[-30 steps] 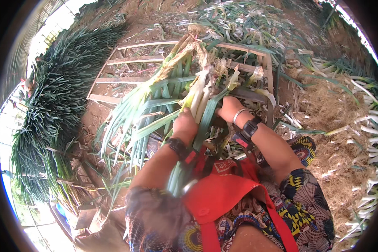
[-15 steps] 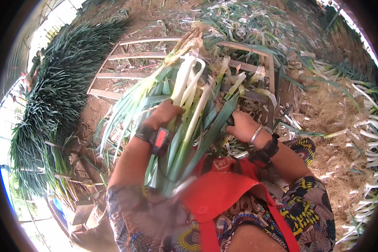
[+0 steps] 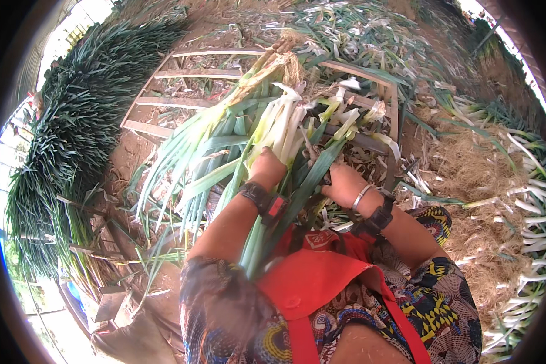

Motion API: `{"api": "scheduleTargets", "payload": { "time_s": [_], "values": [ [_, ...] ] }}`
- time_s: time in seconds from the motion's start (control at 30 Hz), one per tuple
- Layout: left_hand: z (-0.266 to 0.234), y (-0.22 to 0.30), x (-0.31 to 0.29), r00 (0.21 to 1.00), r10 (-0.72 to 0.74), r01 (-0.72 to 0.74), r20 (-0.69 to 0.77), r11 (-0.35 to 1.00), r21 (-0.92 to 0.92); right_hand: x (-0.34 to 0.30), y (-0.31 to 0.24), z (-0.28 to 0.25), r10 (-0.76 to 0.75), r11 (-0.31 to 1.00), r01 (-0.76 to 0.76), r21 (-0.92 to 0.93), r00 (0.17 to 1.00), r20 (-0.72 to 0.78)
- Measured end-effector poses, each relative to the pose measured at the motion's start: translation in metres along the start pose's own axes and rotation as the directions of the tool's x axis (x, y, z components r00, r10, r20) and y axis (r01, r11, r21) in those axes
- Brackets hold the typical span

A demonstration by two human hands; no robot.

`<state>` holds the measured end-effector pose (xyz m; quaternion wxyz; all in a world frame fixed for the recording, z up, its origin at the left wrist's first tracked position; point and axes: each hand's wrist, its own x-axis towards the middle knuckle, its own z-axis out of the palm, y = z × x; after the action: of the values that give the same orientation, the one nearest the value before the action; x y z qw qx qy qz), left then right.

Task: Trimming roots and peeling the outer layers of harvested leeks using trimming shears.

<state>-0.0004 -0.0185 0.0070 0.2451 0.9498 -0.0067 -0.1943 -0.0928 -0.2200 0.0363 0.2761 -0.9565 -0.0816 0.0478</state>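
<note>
My left hand is closed around a leek with a white stalk, just below its pale end. Its long green leaves run down past my wrist toward the red apron. My right hand is curled round a small dark thing, mostly hidden by the fingers; its kind cannot be made out. A broad green leaf passes close beside that hand. More leeks lie fanned out beyond and left of my left hand, with yellowed stalks and a root tuft at the far end.
A slatted wooden rack lies under the leeks. On the left stands a large bank of dark green leaves. Cut roots are heaped on the right beside a row of white stalks. Leafy scraps cover the ground at the back.
My left hand has moved right and slightly down, closer to my right hand. The white stalks near it have shifted and bunched together. My right hand has barely moved.
</note>
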Motion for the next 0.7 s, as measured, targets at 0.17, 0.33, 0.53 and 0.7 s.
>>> {"api": "scheduleTargets", "payload": {
  "time_s": [0.17,0.33,0.53,0.7],
  "values": [
    [0.004,0.011,0.003,1.000,-0.018,0.018,0.010,1.000,0.021,0.052,0.013,0.008,0.144,0.985,-0.142,-0.096,0.990,0.012],
    [0.010,0.008,0.011,0.996,-0.028,0.023,0.089,0.998,0.058,0.014,-0.008,-0.001,-0.008,0.999,0.009,-0.034,1.000,0.022],
    [0.013,0.001,0.019,0.999,-0.007,0.006,0.044,1.000,0.023,0.022,-0.001,-0.004,0.178,0.982,-0.170,-0.081,0.979,0.099],
    [-0.023,-0.013,0.010,0.969,0.193,-0.186,0.155,0.981,-0.064,-0.007,-0.019,-0.022,0.122,0.991,-0.119,-0.054,0.991,0.056]
  ]
}}
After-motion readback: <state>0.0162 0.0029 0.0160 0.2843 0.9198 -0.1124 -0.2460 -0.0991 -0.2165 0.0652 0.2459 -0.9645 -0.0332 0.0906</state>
